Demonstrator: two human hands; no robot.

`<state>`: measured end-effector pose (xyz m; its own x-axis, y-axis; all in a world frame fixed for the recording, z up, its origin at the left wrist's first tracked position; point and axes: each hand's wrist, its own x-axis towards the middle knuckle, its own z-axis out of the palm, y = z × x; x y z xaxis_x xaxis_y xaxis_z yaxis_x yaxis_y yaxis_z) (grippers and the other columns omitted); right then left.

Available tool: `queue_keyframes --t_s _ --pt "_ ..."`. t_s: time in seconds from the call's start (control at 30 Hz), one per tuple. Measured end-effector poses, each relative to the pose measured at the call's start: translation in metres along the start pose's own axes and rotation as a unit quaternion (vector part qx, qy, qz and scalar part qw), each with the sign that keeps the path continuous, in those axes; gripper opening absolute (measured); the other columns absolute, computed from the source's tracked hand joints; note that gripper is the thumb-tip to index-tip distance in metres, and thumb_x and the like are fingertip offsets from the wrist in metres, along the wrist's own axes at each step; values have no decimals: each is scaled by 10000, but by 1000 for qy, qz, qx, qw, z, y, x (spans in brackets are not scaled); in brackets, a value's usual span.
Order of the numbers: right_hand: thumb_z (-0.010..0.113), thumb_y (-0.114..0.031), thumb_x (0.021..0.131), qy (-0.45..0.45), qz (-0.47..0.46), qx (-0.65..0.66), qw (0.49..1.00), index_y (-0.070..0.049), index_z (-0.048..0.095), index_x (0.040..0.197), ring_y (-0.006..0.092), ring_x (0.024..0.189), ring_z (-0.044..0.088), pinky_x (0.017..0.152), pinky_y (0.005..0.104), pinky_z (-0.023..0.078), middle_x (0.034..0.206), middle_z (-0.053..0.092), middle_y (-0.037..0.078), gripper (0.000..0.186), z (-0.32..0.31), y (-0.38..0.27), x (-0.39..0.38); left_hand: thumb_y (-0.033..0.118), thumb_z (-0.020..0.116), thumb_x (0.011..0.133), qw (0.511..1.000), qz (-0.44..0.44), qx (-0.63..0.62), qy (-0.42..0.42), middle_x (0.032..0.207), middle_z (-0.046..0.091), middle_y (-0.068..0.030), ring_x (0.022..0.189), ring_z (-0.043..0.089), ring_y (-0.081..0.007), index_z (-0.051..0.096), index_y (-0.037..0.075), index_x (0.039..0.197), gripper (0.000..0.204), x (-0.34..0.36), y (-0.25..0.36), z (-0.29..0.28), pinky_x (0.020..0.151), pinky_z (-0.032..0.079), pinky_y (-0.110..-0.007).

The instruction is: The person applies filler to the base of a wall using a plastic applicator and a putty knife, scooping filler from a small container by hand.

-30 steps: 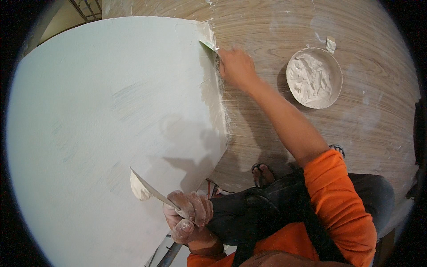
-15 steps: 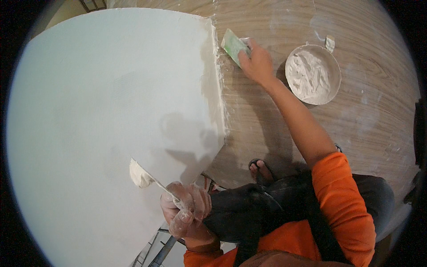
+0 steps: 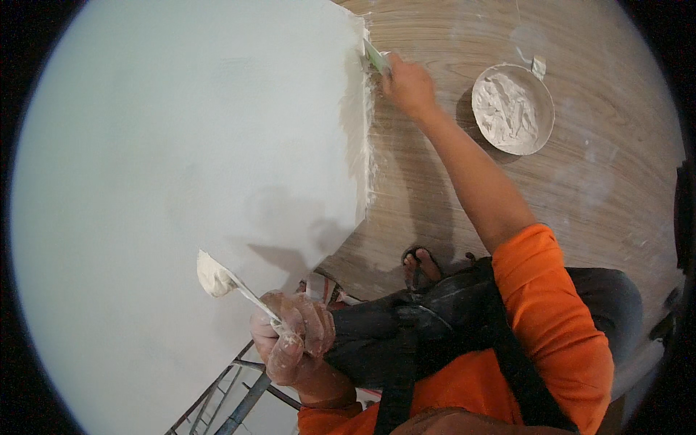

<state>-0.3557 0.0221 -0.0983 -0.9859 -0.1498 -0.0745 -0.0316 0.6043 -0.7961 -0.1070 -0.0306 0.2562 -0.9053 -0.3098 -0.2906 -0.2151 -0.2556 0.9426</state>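
Holding green scraper (image 3: 376, 58) by white surface (image 3: 181, 145)

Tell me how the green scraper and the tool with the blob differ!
The green scraper is pale green; the other tool is whitish. The green scraper is in the right hand, near the edge of the white surface; the other tool is in the left hand. The other tool carries a thick pale lump; the green scraper shows none. Both are gripped by hand.

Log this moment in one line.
left hand: holds paste-loaded spatula; right hand: holds green scraper at white surface's edge; paste bowl: on floor
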Motion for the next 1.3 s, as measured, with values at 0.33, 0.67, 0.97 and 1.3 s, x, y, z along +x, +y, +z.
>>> queue_keyframes --t_s 0.33,0.67,0.97,1.3 --pt "622 -201 863 -63 -36 20 997 -35 628 1068 450 829 661 755 521 513 871 683 249 264 1 2 -67 230 687 915 999 13 -9 -29 594 515 -45 407 437 -107 448 70 883 290 -21 8 -14 366 380 -240" --pt "663 -322 817 -93 121 211 965 -9 721 1076 396 924 709 829 437 538 986 724 249 411 -34 41 -65 186 683 918 994 82 -54 -55 649 580 -74 467 488 -98 508 51 882 223 -49 11 -23 397 417 -236" --pt "663 -273 815 -80 115 200 970 26 688 1147 337 940 717 853 422 525 997 731 221 447 -47 29 -66 198 666 931 991 112 -39 -56 659 582 -69 473 478 -89 499 59 885 222 -79 25 -23 409 411 -222" --pt "680 -303 855 -23 149 387 909 12 712 1129 251 872 665 797 384 507 997 723 135 418 -80 8 -29 203 612 959 987 145 -30 -59 633 470 -44 459 406 -86 417 51 899 255 -94 37 -21 380 350 -213"
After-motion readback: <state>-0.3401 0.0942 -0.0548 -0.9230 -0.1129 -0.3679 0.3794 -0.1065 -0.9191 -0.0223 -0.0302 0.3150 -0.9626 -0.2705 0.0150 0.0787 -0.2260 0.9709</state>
